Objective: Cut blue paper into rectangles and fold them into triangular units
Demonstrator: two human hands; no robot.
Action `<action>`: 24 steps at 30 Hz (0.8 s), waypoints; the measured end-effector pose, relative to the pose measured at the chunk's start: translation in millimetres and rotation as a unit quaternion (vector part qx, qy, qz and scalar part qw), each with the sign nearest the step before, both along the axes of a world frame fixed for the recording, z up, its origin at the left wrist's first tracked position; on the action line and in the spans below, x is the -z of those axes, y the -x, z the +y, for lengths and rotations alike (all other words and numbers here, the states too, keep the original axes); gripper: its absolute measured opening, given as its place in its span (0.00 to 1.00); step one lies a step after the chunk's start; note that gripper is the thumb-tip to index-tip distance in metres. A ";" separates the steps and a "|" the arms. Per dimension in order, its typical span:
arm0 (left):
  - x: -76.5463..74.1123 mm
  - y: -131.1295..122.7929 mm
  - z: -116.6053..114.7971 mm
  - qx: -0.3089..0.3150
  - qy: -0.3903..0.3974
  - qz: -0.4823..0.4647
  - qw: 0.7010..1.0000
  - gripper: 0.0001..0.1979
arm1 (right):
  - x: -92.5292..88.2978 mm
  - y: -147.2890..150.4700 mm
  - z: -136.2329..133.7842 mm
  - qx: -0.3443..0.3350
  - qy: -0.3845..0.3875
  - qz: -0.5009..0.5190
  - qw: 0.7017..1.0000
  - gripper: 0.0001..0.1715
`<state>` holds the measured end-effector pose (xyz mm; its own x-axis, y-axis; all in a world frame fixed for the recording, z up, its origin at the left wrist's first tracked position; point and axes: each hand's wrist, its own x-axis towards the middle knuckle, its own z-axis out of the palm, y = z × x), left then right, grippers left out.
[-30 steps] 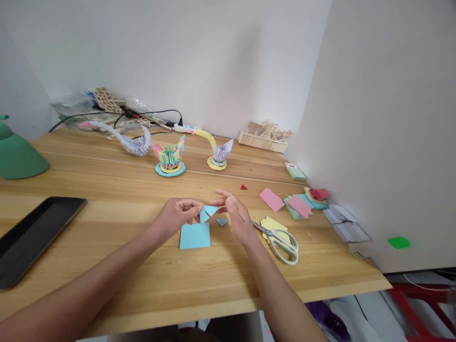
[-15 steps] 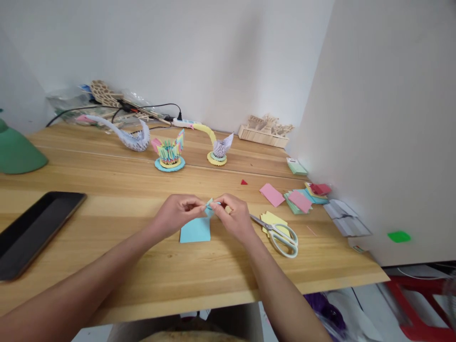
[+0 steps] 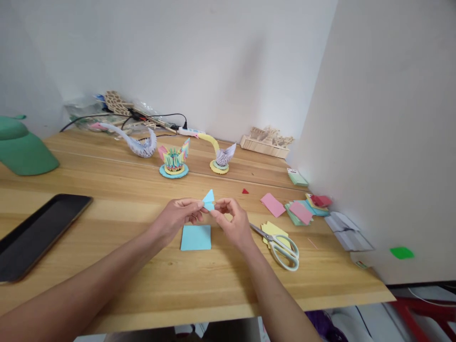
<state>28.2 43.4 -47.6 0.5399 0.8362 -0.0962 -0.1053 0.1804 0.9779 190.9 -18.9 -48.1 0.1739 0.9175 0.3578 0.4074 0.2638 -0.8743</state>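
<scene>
A small folded piece of light blue paper [image 3: 209, 199] is held up between my two hands, its pointed tip upward. My left hand [image 3: 181, 212] pinches its left side between thumb and fingers. On the other side, my right hand [image 3: 232, 218] has thumb and curled fingers at the paper's lower right edge. Below them a blue paper sheet [image 3: 195, 238] lies flat on the wooden table [image 3: 160, 289]. To the right, scissors [image 3: 281, 247] with pale handles rest partly on yellow paper slips [image 3: 273, 230].
Pink paper [image 3: 272, 204] and more coloured stacks [image 3: 299, 213] lie at the right. Paper swans [image 3: 140, 145] [image 3: 223, 156] and a multicoloured paper model [image 3: 174, 159] stand behind. A phone [image 3: 42, 232] and a green object [image 3: 28, 149] are at the left. A small red paper triangle [image 3: 245, 191] lies mid-table.
The folded blue paper has turned so its triangular face and tip show more plainly. My hands have lifted off the blue sheet, which is fully seen. The camera view has shifted slightly.
</scene>
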 end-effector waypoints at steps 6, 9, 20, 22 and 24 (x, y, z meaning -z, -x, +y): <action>-4.7 -4.9 -1.5 0.004 -0.070 0.077 0.995 0.13 | 1.7 -2.7 2.2 -0.015 0.056 0.036 0.998 0.13; -3.4 -5.6 -2.2 0.018 -0.071 0.083 0.994 0.14 | 4.1 -1.6 2.6 -0.007 0.070 0.040 0.997 0.13; 1.4 -3.0 -0.2 0.058 -0.030 0.063 0.996 0.12 | 1.7 -1.4 1.4 -0.009 0.075 0.041 0.996 0.14; 0.4 -3.0 -0.3 0.057 -0.028 0.060 0.996 0.11 | -0.2 -0.4 0.8 -0.003 0.075 0.035 0.997 0.14; 0.2 -2.7 -0.1 0.058 -0.027 0.052 0.997 0.11 | -2.2 0.7 0.1 0.007 0.074 0.026 0.997 0.13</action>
